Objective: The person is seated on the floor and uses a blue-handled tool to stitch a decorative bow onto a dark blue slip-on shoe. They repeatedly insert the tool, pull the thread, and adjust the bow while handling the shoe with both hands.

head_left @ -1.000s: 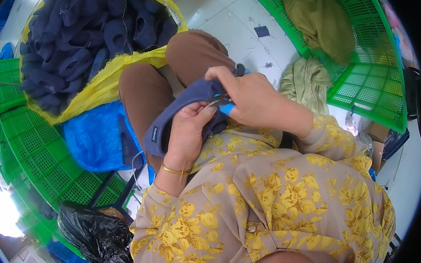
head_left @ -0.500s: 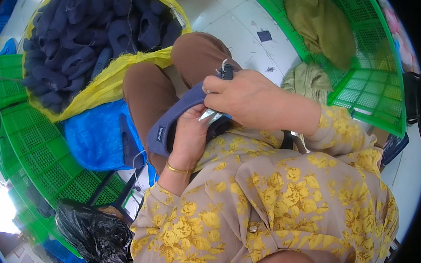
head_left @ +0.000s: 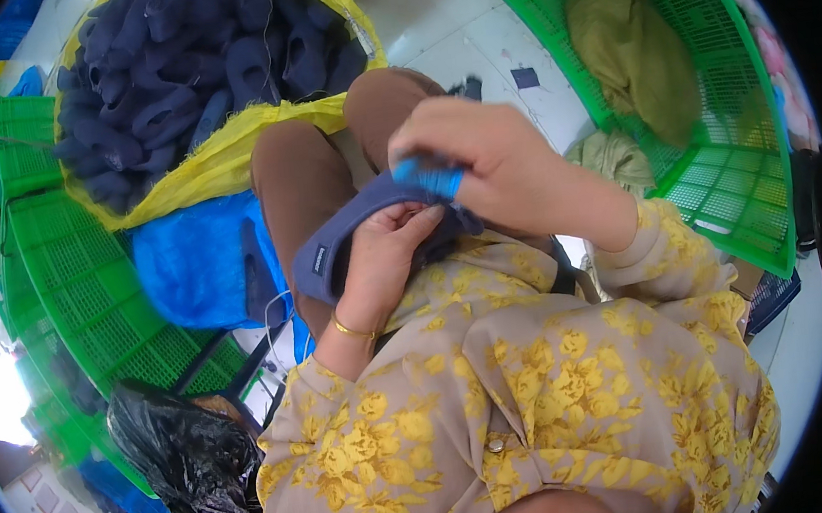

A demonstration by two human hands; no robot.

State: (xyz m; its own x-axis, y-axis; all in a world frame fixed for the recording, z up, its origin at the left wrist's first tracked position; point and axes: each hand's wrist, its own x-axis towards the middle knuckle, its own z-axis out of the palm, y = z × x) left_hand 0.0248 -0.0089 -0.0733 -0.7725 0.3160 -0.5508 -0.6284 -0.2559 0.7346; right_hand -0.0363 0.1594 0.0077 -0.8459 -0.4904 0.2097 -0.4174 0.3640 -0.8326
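A navy cloth slipper (head_left: 355, 230) with a small dark label lies over my lap. My left hand (head_left: 382, 264) is closed on its near edge, thumb and fingers pinching the cloth by the opening. My right hand (head_left: 505, 155) is raised over the slipper's far end, smeared by motion, its fingers curled round thread snips with a blue handle (head_left: 432, 178). The blades are hidden or blurred now. A dark blurred piece (head_left: 467, 87) shows just beyond the right hand; I cannot tell what it is.
Beyond my knees a yellow sack (head_left: 213, 171) holds many navy slippers (head_left: 164, 117). Green crates (head_left: 71, 276) stand at the left, beside a blue bag (head_left: 197, 265) and a black plastic bag (head_left: 179, 453). A green crate (head_left: 745, 159) at the right holds olive cloth (head_left: 633, 51). A dark scrap (head_left: 524, 77) lies on the floor.
My right hand has lifted and turned away from the left hand, taking the snips up off the slipper. The metal blades no longer show. The left hand still grips the slipper.
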